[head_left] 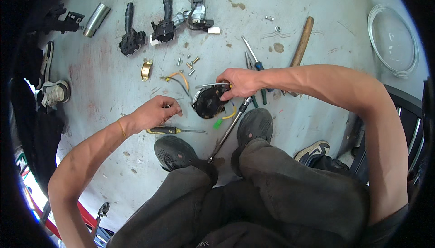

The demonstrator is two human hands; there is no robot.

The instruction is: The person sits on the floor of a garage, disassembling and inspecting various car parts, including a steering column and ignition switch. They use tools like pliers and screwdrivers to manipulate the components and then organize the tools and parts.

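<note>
My right hand is closed on a black round part with a silvery rim, which sits low over the floor between my shoes. Under the same fingers runs a thin silvery strip across the part's top edge. Orange and yellow wires come off the part, and a green connector is beside it. My left hand is curled to the left of the part, thumb and fingers together; whatever they may pinch is hidden. Just below it lies a yellow-and-black screwdriver.
A long ratchet-like bar lies between my shoes. Pliers, another screwdriver and a wooden handle are to the right. Bolts, a brass clamp, stalk switches and coiled tubing lie farther off. Other people's shoes show.
</note>
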